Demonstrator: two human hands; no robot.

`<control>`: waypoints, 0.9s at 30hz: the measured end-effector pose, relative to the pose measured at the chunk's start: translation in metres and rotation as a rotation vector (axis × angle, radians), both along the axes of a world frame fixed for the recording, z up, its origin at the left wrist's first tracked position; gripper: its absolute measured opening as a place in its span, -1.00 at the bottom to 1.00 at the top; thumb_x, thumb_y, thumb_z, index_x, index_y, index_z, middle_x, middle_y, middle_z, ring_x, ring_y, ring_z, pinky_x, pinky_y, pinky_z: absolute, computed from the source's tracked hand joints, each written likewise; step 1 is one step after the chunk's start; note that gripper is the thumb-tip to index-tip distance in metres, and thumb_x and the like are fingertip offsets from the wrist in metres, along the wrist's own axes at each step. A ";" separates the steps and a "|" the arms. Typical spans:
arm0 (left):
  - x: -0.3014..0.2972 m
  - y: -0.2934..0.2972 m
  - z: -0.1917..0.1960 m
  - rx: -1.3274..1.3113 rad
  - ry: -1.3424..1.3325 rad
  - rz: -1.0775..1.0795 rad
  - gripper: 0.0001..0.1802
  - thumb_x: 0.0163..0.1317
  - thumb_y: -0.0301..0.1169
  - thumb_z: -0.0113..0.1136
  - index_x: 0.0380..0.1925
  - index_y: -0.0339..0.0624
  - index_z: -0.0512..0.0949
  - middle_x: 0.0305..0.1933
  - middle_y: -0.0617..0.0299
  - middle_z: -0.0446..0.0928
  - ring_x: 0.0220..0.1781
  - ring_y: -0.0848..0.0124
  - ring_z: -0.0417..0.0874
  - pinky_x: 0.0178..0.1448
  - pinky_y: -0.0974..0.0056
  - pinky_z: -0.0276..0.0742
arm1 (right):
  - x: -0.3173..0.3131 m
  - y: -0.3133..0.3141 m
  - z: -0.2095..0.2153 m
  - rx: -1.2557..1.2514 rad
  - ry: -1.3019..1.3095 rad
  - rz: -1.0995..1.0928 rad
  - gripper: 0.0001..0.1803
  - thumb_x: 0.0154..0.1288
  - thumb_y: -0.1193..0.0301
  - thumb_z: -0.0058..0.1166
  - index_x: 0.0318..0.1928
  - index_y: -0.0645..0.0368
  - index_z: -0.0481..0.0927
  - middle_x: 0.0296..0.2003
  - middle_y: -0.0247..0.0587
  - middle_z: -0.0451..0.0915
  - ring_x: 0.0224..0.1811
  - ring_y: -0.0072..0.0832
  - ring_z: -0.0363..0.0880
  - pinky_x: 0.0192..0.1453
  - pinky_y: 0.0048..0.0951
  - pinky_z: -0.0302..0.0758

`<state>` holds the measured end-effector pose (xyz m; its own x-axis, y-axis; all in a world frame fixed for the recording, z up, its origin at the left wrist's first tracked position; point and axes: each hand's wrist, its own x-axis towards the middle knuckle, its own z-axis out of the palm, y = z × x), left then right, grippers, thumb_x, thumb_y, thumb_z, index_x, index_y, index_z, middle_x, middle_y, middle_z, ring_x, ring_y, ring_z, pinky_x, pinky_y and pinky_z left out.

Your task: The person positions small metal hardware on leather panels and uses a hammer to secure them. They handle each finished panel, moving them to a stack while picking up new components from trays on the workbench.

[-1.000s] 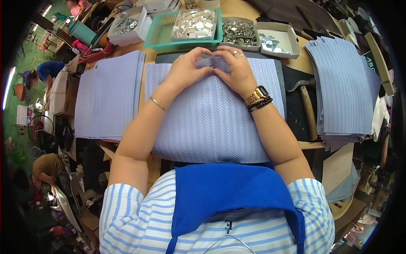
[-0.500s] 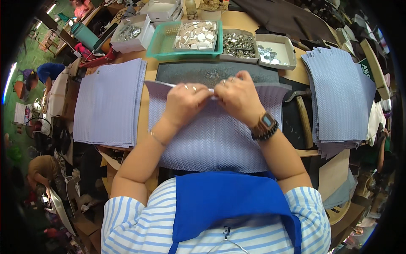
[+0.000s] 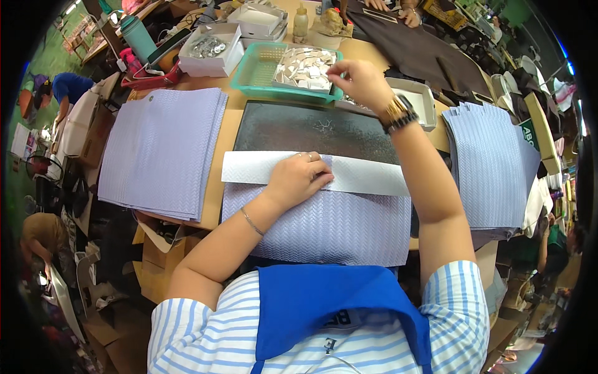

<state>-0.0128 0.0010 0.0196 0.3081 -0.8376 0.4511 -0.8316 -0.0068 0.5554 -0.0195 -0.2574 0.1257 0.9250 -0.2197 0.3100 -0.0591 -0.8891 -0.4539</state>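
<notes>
A lavender woven-pattern sheet [image 3: 355, 227] lies in front of me, its far edge folded over to show a white underside [image 3: 374, 177]. My left hand [image 3: 299, 177] presses on this white flap near its middle, fingers curled together at a small lavender strip. Past the sheet, my right hand [image 3: 364, 81] hovers over the right side of a green plastic basket [image 3: 249, 86]. Its thumb and forefinger are drawn together just above a box of small white pieces [image 3: 305, 65]. Whether a piece is between those fingertips cannot be made out.
A dark board [image 3: 280, 128] lies under the sheet's far side. Stacks of lavender sheets stand left [image 3: 165, 149] and right [image 3: 489, 162]. A white box of metal parts [image 3: 212, 50], a glue bottle [image 3: 301, 25] and dark brown material [image 3: 411, 43] lie farther back, with another person's hand there.
The sheet's far edge, held up by both hands before, now lies folded toward me. My right hand has left it and moved forward to the basket; my left stays on the fold.
</notes>
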 end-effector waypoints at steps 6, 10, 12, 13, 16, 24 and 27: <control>0.001 -0.001 0.007 -0.004 0.053 -0.023 -0.86 0.23 -0.24 0.46 -0.37 -0.02 0.75 -0.30 0.28 0.67 -0.30 0.21 0.70 -0.17 0.15 0.62 | 0.068 -0.028 -0.026 -0.088 0.239 -0.066 -0.64 0.28 0.18 0.32 0.03 0.01 0.80 -0.11 -0.18 0.83 -0.03 -0.21 0.79 0.12 -0.17 0.67; 0.002 0.002 0.004 -0.011 0.064 -0.025 -0.85 0.23 -0.24 0.46 -0.38 -0.03 0.75 -0.31 0.28 0.67 -0.29 0.21 0.70 -0.17 0.15 0.63 | 0.077 -0.026 -0.035 -0.076 0.279 -0.086 -0.58 0.24 0.13 0.36 0.07 -0.01 0.79 -0.06 -0.22 0.82 -0.02 -0.26 0.79 0.11 -0.21 0.67; 0.003 0.006 0.003 -0.001 0.068 -0.013 -0.85 0.23 -0.24 0.46 -0.38 -0.03 0.75 -0.30 0.28 0.67 -0.29 0.21 0.70 -0.17 0.14 0.63 | 0.077 -0.018 -0.035 -0.031 0.232 -0.105 -0.63 0.27 0.16 0.36 0.04 0.00 0.81 -0.14 -0.22 0.83 -0.08 -0.27 0.80 0.08 -0.23 0.68; 0.003 0.005 0.004 -0.002 0.066 -0.015 -0.86 0.24 -0.24 0.46 -0.38 -0.03 0.75 -0.30 0.28 0.67 -0.28 0.21 0.71 -0.17 0.14 0.63 | 0.075 -0.022 -0.036 -0.033 0.235 -0.108 -0.63 0.27 0.16 0.36 0.04 0.00 0.81 -0.14 -0.22 0.83 -0.08 -0.27 0.80 0.08 -0.23 0.68; 0.003 0.003 0.005 0.003 0.051 -0.025 -0.86 0.23 -0.25 0.46 -0.38 -0.02 0.74 -0.30 0.27 0.68 -0.28 0.21 0.71 -0.17 0.14 0.63 | 0.070 -0.026 -0.040 0.073 0.080 -0.087 -0.78 0.31 0.26 0.35 -0.11 0.06 0.85 -0.30 -0.11 0.82 -0.22 -0.28 0.81 -0.01 -0.24 0.69; 0.004 -0.002 0.006 0.002 0.094 -0.045 -0.85 0.21 -0.27 0.48 -0.38 -0.05 0.73 -0.30 0.26 0.67 -0.31 0.21 0.70 -0.20 0.15 0.63 | 0.033 -0.014 -0.027 0.402 -0.217 -0.001 -0.75 0.46 0.32 0.33 0.01 0.19 0.79 -0.26 -0.40 0.78 -0.27 -0.70 0.64 -0.16 -0.57 0.58; 0.009 0.009 -0.001 0.049 0.266 -0.060 -0.76 0.15 -0.36 0.52 -0.19 -0.11 0.73 -0.31 0.20 0.66 -0.31 0.35 0.71 -0.16 0.26 0.64 | -0.023 0.039 -0.010 0.778 -0.131 0.121 -0.75 0.47 0.36 0.25 0.05 0.18 0.77 -0.19 -0.44 0.76 -0.25 -0.74 0.61 -0.17 -0.60 0.57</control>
